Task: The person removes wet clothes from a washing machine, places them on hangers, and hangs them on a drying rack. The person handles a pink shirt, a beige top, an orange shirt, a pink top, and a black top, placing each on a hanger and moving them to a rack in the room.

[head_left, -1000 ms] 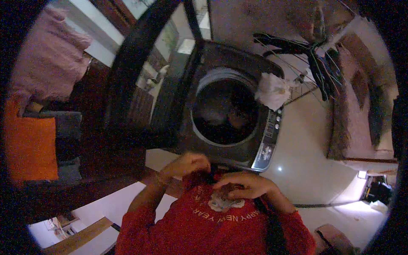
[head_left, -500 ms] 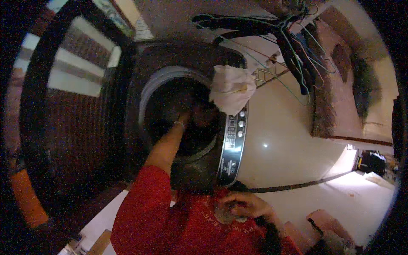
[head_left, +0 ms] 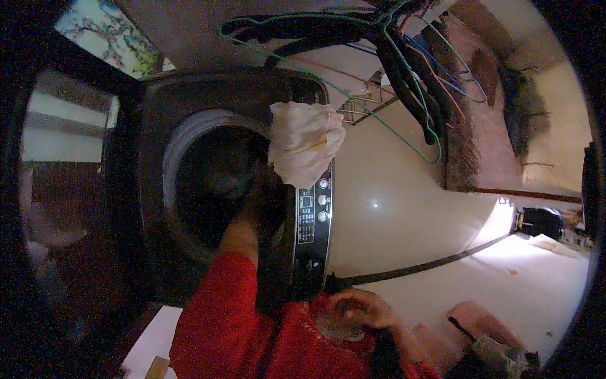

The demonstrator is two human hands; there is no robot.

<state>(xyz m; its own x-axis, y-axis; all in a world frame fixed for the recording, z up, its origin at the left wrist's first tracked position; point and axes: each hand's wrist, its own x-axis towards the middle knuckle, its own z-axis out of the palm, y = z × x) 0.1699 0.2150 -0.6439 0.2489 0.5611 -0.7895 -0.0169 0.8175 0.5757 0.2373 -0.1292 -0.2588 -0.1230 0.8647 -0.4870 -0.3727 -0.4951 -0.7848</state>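
A dark top-loading washing machine (head_left: 214, 88) stands before me with its round drum (head_left: 214, 183) uncovered. My left forearm (head_left: 240, 235), below a red sleeve, reaches down into the drum. Deep shadow swallows my left hand, so its fingers and anything in them do not show. A pale crumpled cloth (head_left: 306, 142) hangs over the machine's edge beside the control panel (head_left: 314, 211). Near the front of my red shirt, my right hand (head_left: 363, 307) is closed with its fingers curled. A greyish patch lies against it; whether it is held or part of the shirt is unclear.
Several clothes hangers (head_left: 404, 69), some with dark covering, hang at the upper right above a wire rack (head_left: 369, 107). A brown cloth-covered piece (head_left: 473, 126) stands to the right. A dark framed panel (head_left: 69, 189) with a reflective surface rises at the left.
The view has shifted, so the washer and hangers sit further left. My left arm reaches deeper into the drum's shadow, hiding the hand. My right hand stays near the shirt.
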